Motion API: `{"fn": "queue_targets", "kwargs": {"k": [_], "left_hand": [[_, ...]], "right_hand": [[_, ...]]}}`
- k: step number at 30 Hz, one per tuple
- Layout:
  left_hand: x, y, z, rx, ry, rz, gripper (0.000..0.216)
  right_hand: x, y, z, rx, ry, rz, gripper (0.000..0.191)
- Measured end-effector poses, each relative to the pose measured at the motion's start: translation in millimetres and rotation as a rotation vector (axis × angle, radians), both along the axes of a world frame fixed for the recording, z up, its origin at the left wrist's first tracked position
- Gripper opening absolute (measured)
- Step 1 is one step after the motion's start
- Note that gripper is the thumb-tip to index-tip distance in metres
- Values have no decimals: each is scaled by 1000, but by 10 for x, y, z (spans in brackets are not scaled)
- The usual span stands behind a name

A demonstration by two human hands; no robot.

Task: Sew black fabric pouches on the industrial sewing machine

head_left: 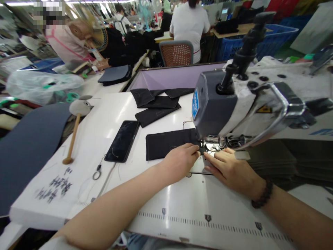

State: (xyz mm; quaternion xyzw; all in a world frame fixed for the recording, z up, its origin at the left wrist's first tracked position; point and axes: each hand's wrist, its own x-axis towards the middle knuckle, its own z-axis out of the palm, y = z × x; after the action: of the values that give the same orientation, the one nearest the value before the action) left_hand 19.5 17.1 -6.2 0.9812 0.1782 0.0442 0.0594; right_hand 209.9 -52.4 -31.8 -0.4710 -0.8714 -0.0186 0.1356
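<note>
In the head view, take the black fabric piece (pixel 161 144) as the clock's centre: it lies flat on the white tabletop (pixel 166 198), its right end reaching the presser foot (pixel 212 146) of the sewing machine (pixel 215 100), whose head stands at two o'clock. The left hand (pixel 180 161), at five o'clock, has its fingers bent and bunched on the near right corner of the fabric; whether it pinches the cloth or only presses it, I cannot tell. The right hand (pixel 231 166), between three and four o'clock, is open — fingers stretched toward the fabric's right end, tips just beside the foot. A dark bracelet (pixel 264 194) circles that wrist.

More folded black pieces (pixel 156 102) lie overlapping at eleven o'clock. A phone (pixel 122 141) rests at nine, with a metal ring (pixel 96 173) between eight and nine — and, farther out at nine, a wooden stick (pixel 73 137). A brown chair (pixel 177 53) stands beyond at twelve, beside a person in a white top (pixel 189 22).
</note>
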Motion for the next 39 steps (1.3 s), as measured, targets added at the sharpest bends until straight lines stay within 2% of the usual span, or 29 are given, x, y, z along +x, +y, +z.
{"fn": "queue_targets", "kwargs": {"k": [12, 23, 29, 34, 36, 39], "left_hand": [[99, 172, -81, 49, -48, 108, 14], [88, 149, -118, 90, -46, 76, 15], [74, 108, -159, 115, -54, 52, 16], [34, 28, -49, 159, -45, 191, 12], [17, 43, -21, 106, 13, 261, 12], [-7, 173, -82, 30, 19, 427, 18]], "right_hand": [[3, -12, -24, -49, 45, -51, 32], [41, -29, -122, -6, 37, -45, 36], [29, -21, -105, 45, 52, -22, 37], [31, -7, -121, 79, 68, 15, 36], [34, -6, -134, 91, 81, 18, 36], [44, -5, -153, 87, 100, 14, 36]]}}
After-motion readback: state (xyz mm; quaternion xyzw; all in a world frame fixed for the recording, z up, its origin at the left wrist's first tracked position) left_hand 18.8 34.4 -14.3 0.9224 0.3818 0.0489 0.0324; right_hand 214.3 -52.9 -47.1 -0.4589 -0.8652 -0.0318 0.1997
